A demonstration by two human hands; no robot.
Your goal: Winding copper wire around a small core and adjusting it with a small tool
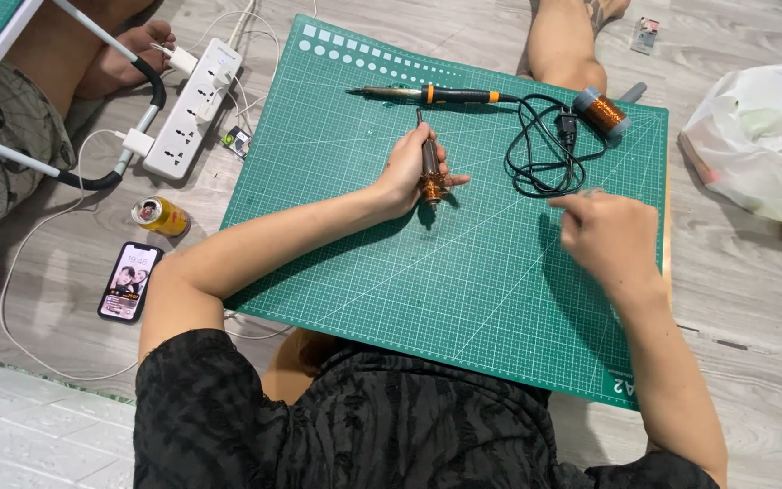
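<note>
Near the middle of the frame, the left hand [406,172] is closing around a small motor armature [430,172], fingers curled about its body and thumb stretching out to the right beside the copper-wound end. The armature is standing nearly upright in the picture, its thin metal shaft pointing toward the top of the frame and its copper end sitting just above the green cutting mat [391,299].

Right of centre, the right hand [610,237] is hovering over the mat with its back to the camera. Its fingers are bunching together toward the upper left, as if pinching something very thin, but whether anything is between the fingertips is too blurred to tell. The two hands are sitting well apart, the armature lying to the left of the right hand.

Above the left hand, a soldering iron [432,94] with a black and orange handle is lying across the mat, its black cord [540,149] looping in a tangle between the hands and the upper right. A spool of copper wire [603,112] is resting near the mat's upper right edge. At the left of the frame, on the floor, a white power strip [194,109], a yellow can [161,215] and a phone [129,281] are lying.
</note>
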